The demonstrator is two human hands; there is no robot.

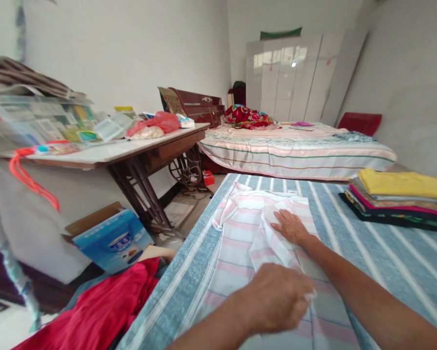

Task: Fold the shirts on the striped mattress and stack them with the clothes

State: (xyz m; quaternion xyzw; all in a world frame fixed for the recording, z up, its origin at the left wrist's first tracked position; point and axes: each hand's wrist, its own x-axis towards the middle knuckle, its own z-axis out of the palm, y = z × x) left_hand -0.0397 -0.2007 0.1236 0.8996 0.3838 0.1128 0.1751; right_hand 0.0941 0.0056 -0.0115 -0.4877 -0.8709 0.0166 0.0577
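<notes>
A pink-and-white striped garment [240,228] lies spread on a bed covered with a blue-and-white striped sheet [386,257]. My right hand [290,226] rests flat on the upper part of the garment, fingers stretched out and pressing the cloth down. My left hand [277,296] is closer to me, fingers closed in a pinch on a fold of the same garment near its lower edge.
A stack of folded clothes [401,199], yellow on top, sits at the bed's right. A red cloth [105,311] and a blue carton [112,240] lie left of the bed. A cluttered sewing-machine table [131,146] stands at the left; a second bed [295,150] lies beyond.
</notes>
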